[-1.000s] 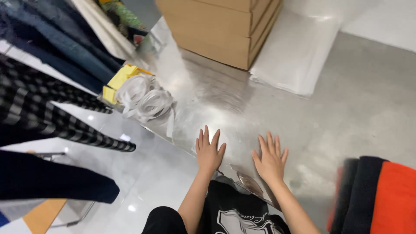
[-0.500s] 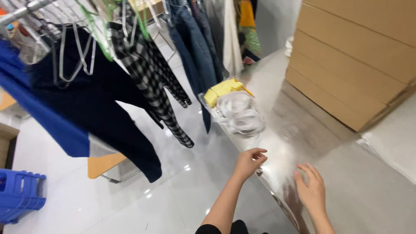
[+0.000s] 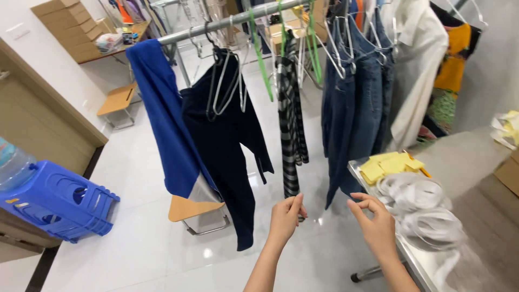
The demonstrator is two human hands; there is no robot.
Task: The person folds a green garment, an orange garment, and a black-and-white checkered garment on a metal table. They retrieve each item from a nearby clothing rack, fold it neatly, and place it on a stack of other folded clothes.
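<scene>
My left hand is raised in front of a clothes rack and pinches the bottom hem of a black-and-white checked garment that hangs from the rail. My right hand hovers just to the right of it with its fingers loosely curled and nothing in them. It is beside the corner of a metal table. On that table lie bundled clear plastic bags and a stack of yellow pieces.
On the rail also hang a blue garment, a dark navy one, jeans and a white shirt. A wooden chair stands under them. A blue plastic stool lies at the left. Cardboard boxes are at the back.
My view has swung up from the metal table to the rack. Both hands have lifted off the table, and my left hand has taken hold of the checked garment's hem.
</scene>
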